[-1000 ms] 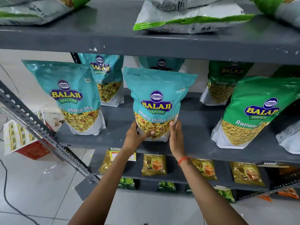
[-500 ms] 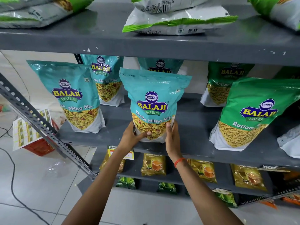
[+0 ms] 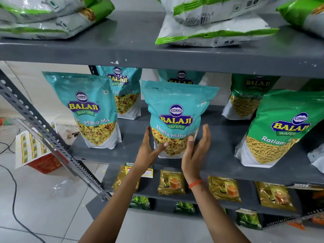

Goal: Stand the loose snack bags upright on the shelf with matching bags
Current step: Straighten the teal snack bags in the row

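Observation:
A teal Khatta Mitha Mix bag (image 3: 177,109) stands upright near the front of the grey middle shelf (image 3: 219,137). My left hand (image 3: 149,149) is at its lower left with fingers spread, the thumb tip touching the bag's front. My right hand (image 3: 197,151) is open at its lower right, the thumb against the bag and the fingers lifted off it. Matching teal bags stand to the left (image 3: 89,109) and behind (image 3: 125,92). Another teal bag (image 3: 181,76) is mostly hidden behind the front one.
Green Ratlami Sev bags (image 3: 280,128) stand upright on the right of the same shelf. Green and white bags (image 3: 215,23) lie flat on the top shelf. Tea packets (image 3: 171,184) fill the lower shelf. A slotted metal strut (image 3: 45,134) leans at the left above a red crate (image 3: 45,163).
Both hands gripped the bag's lower corners before; now their fingers have opened and come away from it. The bag stays standing on the shelf.

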### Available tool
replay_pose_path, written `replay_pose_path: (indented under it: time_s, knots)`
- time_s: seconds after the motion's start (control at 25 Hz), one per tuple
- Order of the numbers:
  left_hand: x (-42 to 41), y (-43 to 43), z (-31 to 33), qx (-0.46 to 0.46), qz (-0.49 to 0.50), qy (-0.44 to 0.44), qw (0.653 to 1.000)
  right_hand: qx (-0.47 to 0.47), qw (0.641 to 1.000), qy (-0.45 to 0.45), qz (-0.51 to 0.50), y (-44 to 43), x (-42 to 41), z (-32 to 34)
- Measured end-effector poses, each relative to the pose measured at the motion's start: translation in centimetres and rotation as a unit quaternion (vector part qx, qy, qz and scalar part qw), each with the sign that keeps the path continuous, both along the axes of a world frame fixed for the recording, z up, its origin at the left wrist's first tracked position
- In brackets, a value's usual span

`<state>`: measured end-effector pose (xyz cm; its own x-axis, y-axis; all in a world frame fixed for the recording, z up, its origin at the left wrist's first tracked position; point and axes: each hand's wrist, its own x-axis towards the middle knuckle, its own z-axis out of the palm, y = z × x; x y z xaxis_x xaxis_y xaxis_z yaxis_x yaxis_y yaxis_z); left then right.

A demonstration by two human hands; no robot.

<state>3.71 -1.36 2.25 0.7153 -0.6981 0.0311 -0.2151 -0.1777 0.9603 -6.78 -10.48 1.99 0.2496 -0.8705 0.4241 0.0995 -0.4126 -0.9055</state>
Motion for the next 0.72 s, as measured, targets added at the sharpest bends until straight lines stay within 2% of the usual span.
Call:
replay_pose_path:
  time_s: [0.08, 0.16, 0.28, 0.4, 0.48, 0.56, 0.64, 0.72]
  knots:
    - [0.3, 1.0, 1.2, -0.036, 0.033, -0.068, 0.996, -0.137, 0.990, -0.026, -0.034, 2.1, 1.5, 2.1]
    - [1.0, 2.6, 2.6, -0.089, 0.073, -0.161, 0.980, -0.212, 0.976, -0.050, -0.022, 4.4, 3.9, 4.1]
    - [3.6, 5.5, 4.1, -0.143, 0.138, -0.283, 0.938, -0.212, 0.976, -0.046, 0.011, 7.4, 8.4, 5.3]
    - [8.6, 8.9, 3.6, -0.116, 0.221, -0.333, 0.909, -0.139, 0.985, 0.046, 0.089, 9.4, 13.4, 3.5]
    - [12.2, 11.0, 1.8, -0.078, 0.253, -0.271, 0.925, -0.033, 0.973, 0.129, 0.188, 10.4, 16.0, 1.3]
    - [14.1, 12.6, 0.2, -0.077, 0.235, -0.126, 0.961, 0.082, 0.940, 0.182, 0.276, 11.2, 17.2, -0.5]
    - [15.1, 14.0, -1.4, -0.110, 0.168, 0.002, 0.980, 0.126, 0.921, 0.201, 0.309, 11.4, 17.5, -1.5]
    - [16.1, 15.0, -2.7, -0.109, 0.127, 0.048, 0.985, 0.140, 0.917, 0.201, 0.315, 11.5, 17.6, -1.5]
